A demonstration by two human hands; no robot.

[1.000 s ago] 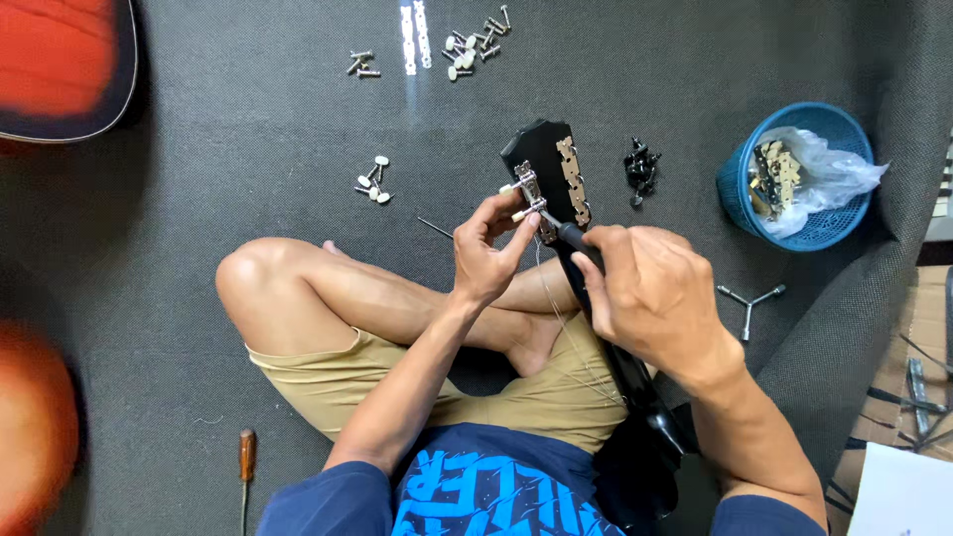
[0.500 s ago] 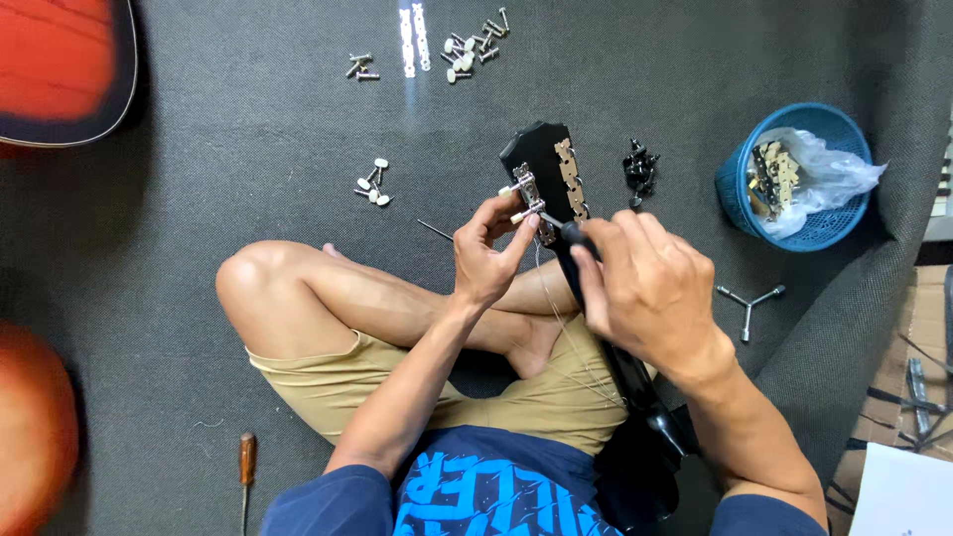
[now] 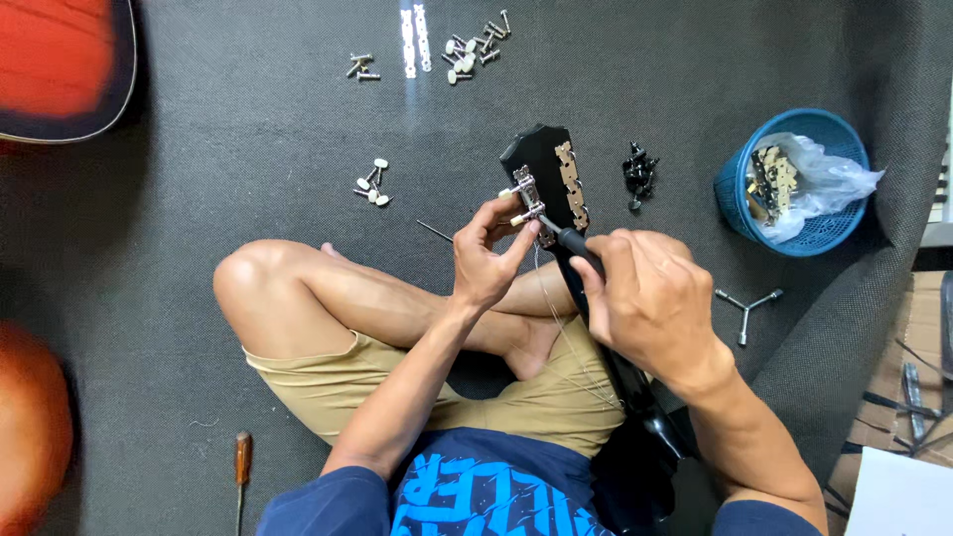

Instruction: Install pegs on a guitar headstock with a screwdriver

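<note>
1. Left hand (image 3: 486, 260) pinched the silver tuner strip (image 3: 528, 199) against the black guitar headstock (image 3: 548, 174), which rested over the lap.
2. Right hand (image 3: 650, 298) was closed around a black-handled screwdriver (image 3: 574, 242), tip at the strip.
3. Loose tuning pegs (image 3: 372, 183) lay on the grey mat (image 3: 248, 149); blue basket (image 3: 740, 179) to the right.

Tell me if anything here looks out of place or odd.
Mostly orderly. Tuning pegs lie loose in small heaps on the mat, and thin strings trail slack off the headstock, where the left hand holds a tuner plate not yet seated.
</note>
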